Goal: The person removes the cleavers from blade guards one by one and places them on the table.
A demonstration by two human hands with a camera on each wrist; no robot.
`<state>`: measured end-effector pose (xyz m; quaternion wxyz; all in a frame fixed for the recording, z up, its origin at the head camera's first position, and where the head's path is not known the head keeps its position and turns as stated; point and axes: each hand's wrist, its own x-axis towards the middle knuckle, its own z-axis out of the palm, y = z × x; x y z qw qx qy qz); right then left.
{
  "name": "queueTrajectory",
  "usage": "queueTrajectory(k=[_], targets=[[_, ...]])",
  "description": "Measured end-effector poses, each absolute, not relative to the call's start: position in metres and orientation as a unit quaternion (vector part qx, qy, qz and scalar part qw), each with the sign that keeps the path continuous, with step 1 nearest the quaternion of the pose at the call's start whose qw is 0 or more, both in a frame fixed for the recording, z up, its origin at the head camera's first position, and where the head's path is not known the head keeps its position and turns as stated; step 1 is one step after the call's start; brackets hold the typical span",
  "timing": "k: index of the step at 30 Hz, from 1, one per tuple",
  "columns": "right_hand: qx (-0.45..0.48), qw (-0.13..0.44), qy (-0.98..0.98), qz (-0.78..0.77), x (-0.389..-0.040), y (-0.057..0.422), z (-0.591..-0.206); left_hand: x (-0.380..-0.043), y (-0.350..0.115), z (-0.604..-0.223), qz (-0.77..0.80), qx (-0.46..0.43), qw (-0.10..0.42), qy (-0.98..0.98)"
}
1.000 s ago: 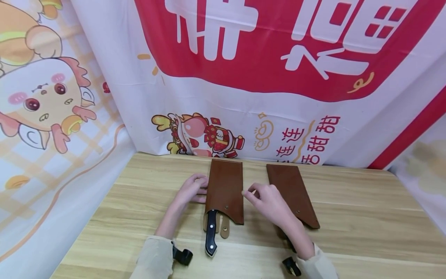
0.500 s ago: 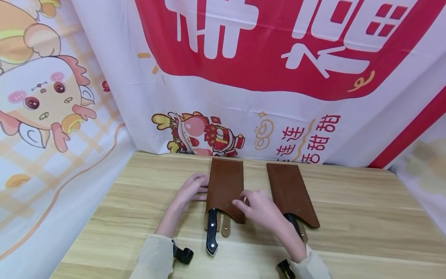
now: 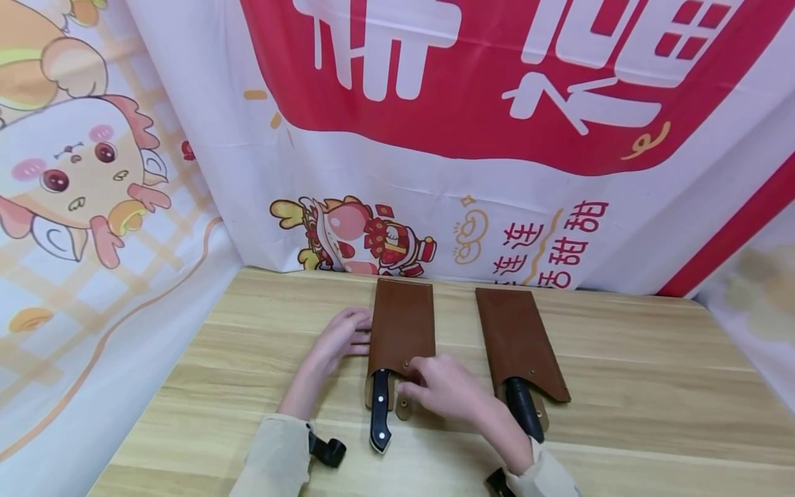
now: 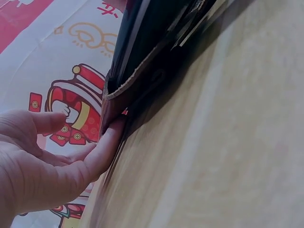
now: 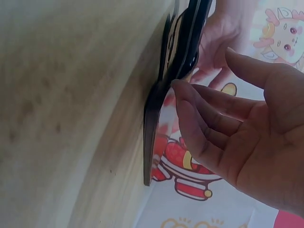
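Brown leather knife sheath (image 3: 402, 321), the left one of two on the wood-grain table (image 3: 248, 393), lies between the two hands. One black riveted knife handle (image 3: 380, 414) sticks out of its near end, with one snap strap (image 3: 404, 408) beside it. The left hand (image 3: 340, 337) is relaxed, fingers extended and touching the sheath's left edge, gripping nothing. The right hand (image 3: 448, 388) is at the near right corner, by the strap; its fingers are bent, its thumb stands apart from them, and nothing is grasped. Whether its fingertips touch the leather, I cannot tell. The second brown sheath (image 3: 520, 331) lies right of both hands, slanted and apart from the first, with one black handle (image 3: 524, 408) protruding beside the right forearm.
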<state>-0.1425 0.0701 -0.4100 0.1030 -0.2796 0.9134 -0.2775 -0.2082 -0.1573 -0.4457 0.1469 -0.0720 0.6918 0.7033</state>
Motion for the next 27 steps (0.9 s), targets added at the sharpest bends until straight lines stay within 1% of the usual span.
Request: queueTrajectory(k=[7,17,27], targets=[[-0.286,0.120,0.909,-0.279,-0.1391,0.0674,-0.4103,-0.2073,-0.1563,-0.4439,0.702,-0.073,0.138,0.694],[-0.281,0.155,0.902,-0.289,-0.1384,0.0716,-0.4060,-0.2092,-0.1552,-0.4456,0.686,-0.074,0.149,0.709],[-0.294,0.152,0.899,-0.286,-0.1375,0.0729,-0.4041,-0.2089,-0.1551,-0.4455,0.711,-0.072,0.165,0.680]])
